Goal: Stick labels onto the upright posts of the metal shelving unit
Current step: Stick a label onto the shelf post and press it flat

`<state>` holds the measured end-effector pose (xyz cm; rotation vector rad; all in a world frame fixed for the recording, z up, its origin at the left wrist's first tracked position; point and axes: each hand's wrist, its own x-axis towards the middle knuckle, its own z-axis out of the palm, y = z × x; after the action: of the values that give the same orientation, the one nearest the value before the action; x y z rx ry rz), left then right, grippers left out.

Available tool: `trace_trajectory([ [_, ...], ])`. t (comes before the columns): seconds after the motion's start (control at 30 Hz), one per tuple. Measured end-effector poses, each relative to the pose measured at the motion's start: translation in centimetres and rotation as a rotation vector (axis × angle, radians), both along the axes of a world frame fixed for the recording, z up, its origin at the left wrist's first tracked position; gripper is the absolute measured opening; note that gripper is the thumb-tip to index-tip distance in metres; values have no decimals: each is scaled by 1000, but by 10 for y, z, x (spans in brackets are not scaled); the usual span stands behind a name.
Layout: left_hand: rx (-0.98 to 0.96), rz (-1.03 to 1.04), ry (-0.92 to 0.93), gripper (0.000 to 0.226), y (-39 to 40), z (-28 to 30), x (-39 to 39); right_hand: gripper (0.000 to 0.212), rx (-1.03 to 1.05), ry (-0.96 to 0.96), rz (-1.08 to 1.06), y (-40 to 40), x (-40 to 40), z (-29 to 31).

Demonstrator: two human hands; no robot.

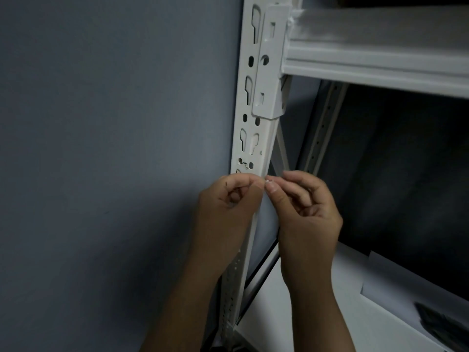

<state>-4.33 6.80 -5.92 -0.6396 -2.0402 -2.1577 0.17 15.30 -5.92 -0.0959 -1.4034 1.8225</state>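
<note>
White-painted steel, punched with keyhole slots, makes up the upright post (250, 138), and its long axis climbs straight up and away from both hands, tilting a little to the right as it rises. The left hand (225, 201) is curled, thumb and forefinger pressed together at a tiny white scrap, probably a label (267, 180), held between the two hands. The right hand (308, 212) is likewise pinched shut on the same scrap from the other side, its remaining fingers folded loosely. Whether the label is being peeled from a backing is too small to tell. The label sits at the fingertips of both hands and directly in front of the post's face, just below a chipped hole; touching or just clear of the metal, I cannot tell. The left hand lies across the post, so it looks the nearer. A shelf beam (375, 64) runs off above and to the right of the right hand.
</note>
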Motion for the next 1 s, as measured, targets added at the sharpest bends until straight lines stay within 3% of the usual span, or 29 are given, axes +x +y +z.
trace_trajectory([
  [0.1, -32, 36, 62, 8, 0, 0, -1, 20, 4, -18, -4, 1, -3, -3],
  [0.23, -68, 317, 162, 15, 6, 0, -3, 16, -8, -30, -80, -2, -8, -8],
  [0.33, -75, 403, 187, 18, 12, 2, -8, 19, -51, -21, -96, -2, -10, -8],
  [0.73, -163, 423, 231, 11, 18, 0, -9, 21, -69, -34, -108, 3, -15, -9],
  [1.0, -141, 410, 238, 18, 18, 3, -15, 19, -59, -37, -113, 4, -18, -11],
])
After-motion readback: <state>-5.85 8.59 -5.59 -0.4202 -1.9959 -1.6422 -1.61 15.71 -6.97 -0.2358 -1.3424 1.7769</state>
